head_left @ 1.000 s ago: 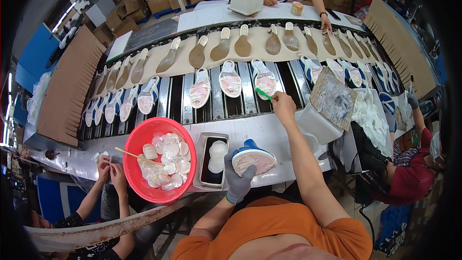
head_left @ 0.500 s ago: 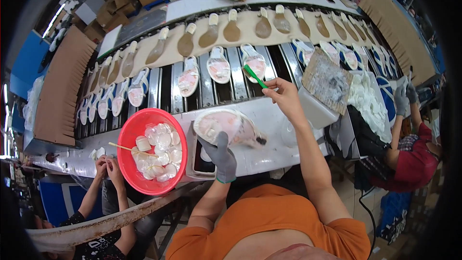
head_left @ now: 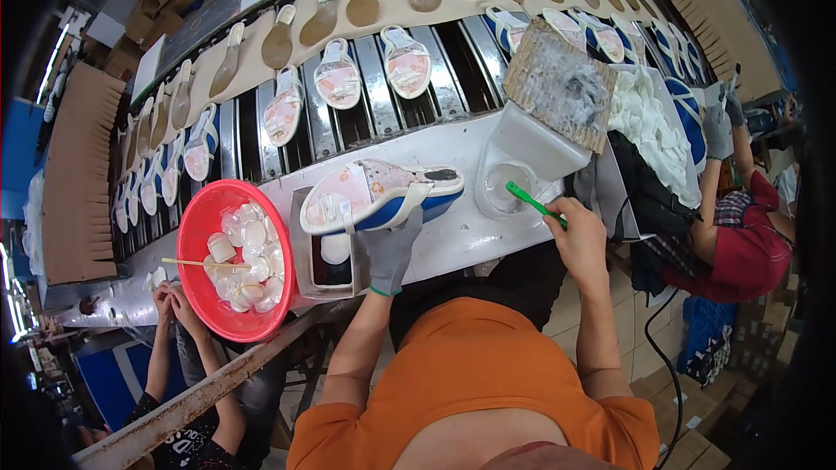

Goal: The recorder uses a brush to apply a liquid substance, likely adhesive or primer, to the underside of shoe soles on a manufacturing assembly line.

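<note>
Our gloved left hand (head_left: 392, 252) grips a sandal (head_left: 383, 196), toe leftward, above the bench (head_left: 453, 239) and partly over the box (head_left: 335, 292); our right hand (head_left: 576, 239) pinches a green brush (head_left: 538, 203), fingers narrow, its tip over the cup (head_left: 482, 198); more sandals (head_left: 407, 70) line the conveyor (head_left: 230, 148) beyond.

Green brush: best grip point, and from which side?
Likely the rear of the handle, from the right. The green brush is slim, its head points up-left over the round container, and its handle slopes down-right to the right hand, which pinches that end. Gripping there should leave the head free.
</note>
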Demonstrator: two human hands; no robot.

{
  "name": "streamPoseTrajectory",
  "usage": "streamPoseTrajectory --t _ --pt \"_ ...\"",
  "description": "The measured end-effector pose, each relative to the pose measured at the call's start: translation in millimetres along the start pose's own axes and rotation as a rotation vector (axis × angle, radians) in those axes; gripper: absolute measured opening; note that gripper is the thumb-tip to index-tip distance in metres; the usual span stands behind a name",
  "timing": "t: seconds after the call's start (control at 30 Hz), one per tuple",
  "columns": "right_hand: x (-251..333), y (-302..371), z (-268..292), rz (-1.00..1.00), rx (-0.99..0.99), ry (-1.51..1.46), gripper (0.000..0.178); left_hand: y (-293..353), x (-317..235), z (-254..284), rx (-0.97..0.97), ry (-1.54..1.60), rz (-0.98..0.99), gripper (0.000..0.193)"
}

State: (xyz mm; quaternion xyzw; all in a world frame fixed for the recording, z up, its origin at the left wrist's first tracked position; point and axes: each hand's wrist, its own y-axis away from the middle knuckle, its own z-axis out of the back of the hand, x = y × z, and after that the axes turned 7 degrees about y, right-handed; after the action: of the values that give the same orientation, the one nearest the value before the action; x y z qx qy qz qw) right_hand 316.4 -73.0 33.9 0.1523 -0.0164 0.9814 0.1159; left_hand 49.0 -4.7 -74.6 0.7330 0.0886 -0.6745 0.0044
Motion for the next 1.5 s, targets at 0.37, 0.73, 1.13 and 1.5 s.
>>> streamPoseTrajectory --t 0.37,0.73,1.13,1.5 --pt "-22 -8 -20 0.141 0.027 -0.069 0.019 -1 -43 14 0.172 0.313 0.192 0.043" --pt "-20 -24 -7 -0.195 0.375 -1.181 0.014 -20 -96 5 0.122 0.848 -0.034 0.081" --pt "83 -35 71 0.391 0.016 -1.089 0.016 -16 -56 -42 -0.015 -0.093 -0.349 0.056" --pt "81 -14 79 0.489 -0.058 -0.961 0.012 -7 -54 -47 0.172 -0.084 -0.319 0.056"
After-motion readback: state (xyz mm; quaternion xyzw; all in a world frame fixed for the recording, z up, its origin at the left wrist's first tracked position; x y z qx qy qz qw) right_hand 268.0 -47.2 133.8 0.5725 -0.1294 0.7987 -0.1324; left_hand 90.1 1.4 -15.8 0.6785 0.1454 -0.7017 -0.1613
